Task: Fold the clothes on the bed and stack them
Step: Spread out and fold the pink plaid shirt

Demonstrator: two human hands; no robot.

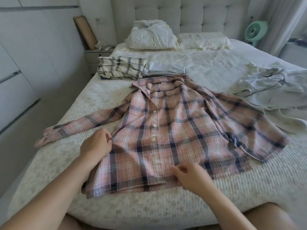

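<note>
A pink and navy plaid shirt [174,130] lies spread flat, buttons up, in the middle of the bed [216,196], its left sleeve stretched out toward the bed's left edge. My left hand [97,144] pinches the shirt's left side seam near the waist. My right hand [189,176] pinches the bottom hem near the front. Beyond the collar sit a folded cream checked garment [121,68] and a folded pale blue garment [164,69], side by side. A heap of unfolded pale clothes [272,88] lies at the right.
Two pillows [176,39] lean against the tufted headboard. A nightstand [98,53] with a leaning frame stands at the left of the bed. A green fan [255,31] is at the far right. White wardrobe doors [25,63] line the left wall.
</note>
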